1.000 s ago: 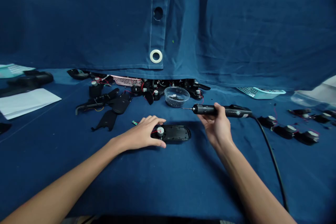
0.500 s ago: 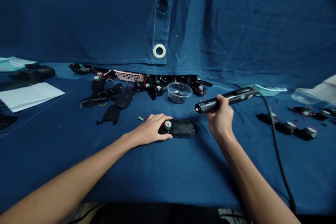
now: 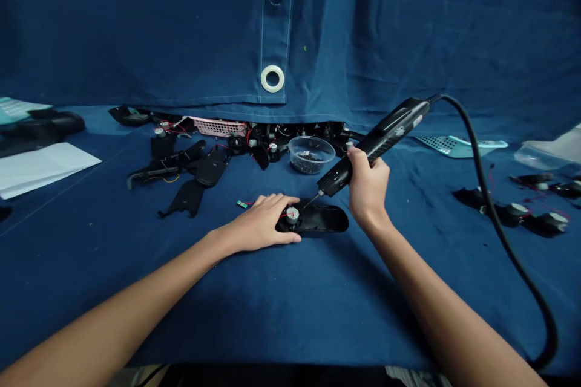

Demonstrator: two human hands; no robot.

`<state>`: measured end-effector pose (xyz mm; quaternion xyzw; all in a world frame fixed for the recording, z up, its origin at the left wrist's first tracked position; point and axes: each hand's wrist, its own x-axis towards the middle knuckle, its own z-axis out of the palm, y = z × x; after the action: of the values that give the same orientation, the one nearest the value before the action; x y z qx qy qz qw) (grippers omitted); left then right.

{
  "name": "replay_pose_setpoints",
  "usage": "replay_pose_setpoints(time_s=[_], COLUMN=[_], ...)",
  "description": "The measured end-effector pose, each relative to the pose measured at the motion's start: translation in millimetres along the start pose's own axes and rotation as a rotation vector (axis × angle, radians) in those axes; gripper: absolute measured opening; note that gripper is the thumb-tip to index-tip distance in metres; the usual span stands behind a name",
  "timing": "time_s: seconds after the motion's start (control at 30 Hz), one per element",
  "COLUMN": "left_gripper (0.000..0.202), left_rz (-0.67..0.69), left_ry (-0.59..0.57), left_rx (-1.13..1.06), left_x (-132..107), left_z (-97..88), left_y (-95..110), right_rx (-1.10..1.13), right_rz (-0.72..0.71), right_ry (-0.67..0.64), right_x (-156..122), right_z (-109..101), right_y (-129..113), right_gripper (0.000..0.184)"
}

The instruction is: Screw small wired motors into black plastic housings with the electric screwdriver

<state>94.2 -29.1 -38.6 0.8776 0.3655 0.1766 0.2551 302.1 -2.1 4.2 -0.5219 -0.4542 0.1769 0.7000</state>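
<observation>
One electric screwdriver is now tilted down, clenched in the right hand. A black casing is pinned under the spread fingers of the left hand.

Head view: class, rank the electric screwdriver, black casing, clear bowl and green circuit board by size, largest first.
Electric screwdriver, largest, though raised nearer the camera; black casing and clear bowl, too close to rank; green circuit board, smallest.
</observation>
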Motion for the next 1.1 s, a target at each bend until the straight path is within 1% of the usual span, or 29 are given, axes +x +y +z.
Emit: replay_pose_setpoints(time_s=[0.1,0.17,0.27,0.37,0.53,0.7,0.8,0.97,1.1], left_gripper=[0.072,0.069,0.060,0.062,0.061,0.060,0.061,0.061,0.062], left_rz=[-0.037,-0.027,-0.002,0.003,0.059,0.060,0.052,0.062,0.046], left_ry=[-0.012,-0.006,0.010,0.010,0.019,0.021,0.018,0.028,0.018], left_rx=[-0.044,-0.055,-0.048,-0.038,-0.010,0.005,0.003,0.009,-0.003], left_x=[-1,-1,1,4,5,4,5,5,6], left_z=[-1.3,-0.4,2.7,4.6,4.4,5.0,5.4,6.0,5.9], left_y=[2,2,1,-1,-1,-1,-2,-3,-3], right_rx=[-0.032,-0.059,-0.106,-0.161,-0.239,-0.296,-0.308,-0.304,-0.320], right_rz=[-0.003,-0.028,-0.111,-0.189,-0.300,-0.386,-0.419,-0.421,-0.444], right_ry=[0.010,0.009,0.007,0.000,-0.052,-0.098,-0.101,-0.096,-0.111], right_x=[-3,-4,-6,-9,-15,-19,-20,-20,-21], right_z=[-3,-5,-5,-5,-2,1,1,1,2], right_y=[3,0,-7,-12,-16,-17,-17,-17,-19], right_gripper=[0.029,0.027,0.025,0.023,0.019,0.020,0.020,0.019,0.020])
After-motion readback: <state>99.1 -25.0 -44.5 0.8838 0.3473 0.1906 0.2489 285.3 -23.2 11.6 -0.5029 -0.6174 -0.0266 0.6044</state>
